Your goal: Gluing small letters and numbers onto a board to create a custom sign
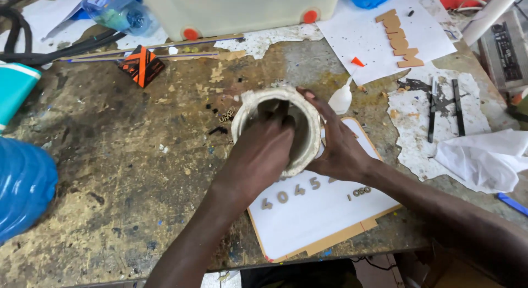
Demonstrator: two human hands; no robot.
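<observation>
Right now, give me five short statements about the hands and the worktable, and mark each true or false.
1. The left hand reaches into the white tub. True.
2. The right hand rests flat on the table, away from the tub. False: it grips the tub's outer wall.
3. The tub is held over a white board carrying small cut-out characters. True.
4. The plastic water bottle stands upright beside the tub. False: it lies at the table's far left edge.
5. The orange-and-black striped piece lies on the table, left of the tub. True.

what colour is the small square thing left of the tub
Black with orange stripes, clearest in the head view.
</observation>
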